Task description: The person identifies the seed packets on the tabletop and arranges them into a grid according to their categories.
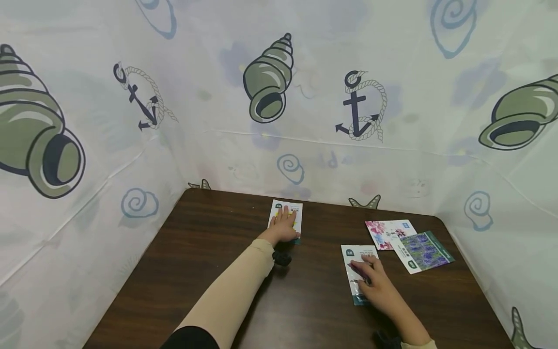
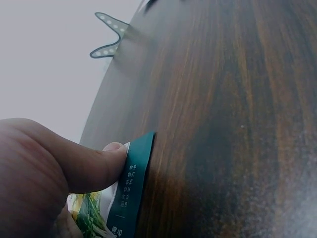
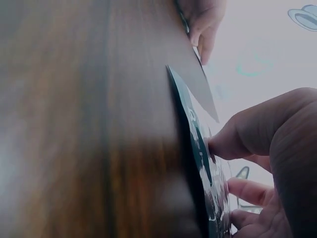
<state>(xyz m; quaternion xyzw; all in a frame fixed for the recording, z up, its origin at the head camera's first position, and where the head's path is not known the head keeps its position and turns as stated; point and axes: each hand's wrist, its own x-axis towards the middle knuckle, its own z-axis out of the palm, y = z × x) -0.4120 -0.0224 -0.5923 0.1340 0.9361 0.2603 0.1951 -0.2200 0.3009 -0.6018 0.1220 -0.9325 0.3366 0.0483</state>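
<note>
Near the far edge of the table lies a white seed packet (image 1: 298, 212) with a green band at its near end. My left hand (image 1: 283, 229) rests on it, fingers spread over the front. In the left wrist view the thumb (image 2: 94, 166) lies on the packet by its green band (image 2: 133, 183), beside a picture of leafy greens. A second white seed packet (image 1: 351, 252) with a dark purple picture lies closer, to the right. My right hand (image 1: 378, 286) touches its face with thumb and fingers apart. The right wrist view shows this packet (image 3: 200, 148) edge-on, with the thumb pressing its surface.
Right of the second packet, a pink-flowered packet (image 1: 383, 232) is partly overlapped by a purple-flowered one (image 1: 425, 251). All lie on a dark wooden table (image 1: 200, 252). A white patterned sheet (image 1: 209, 97) hangs close around its back and sides.
</note>
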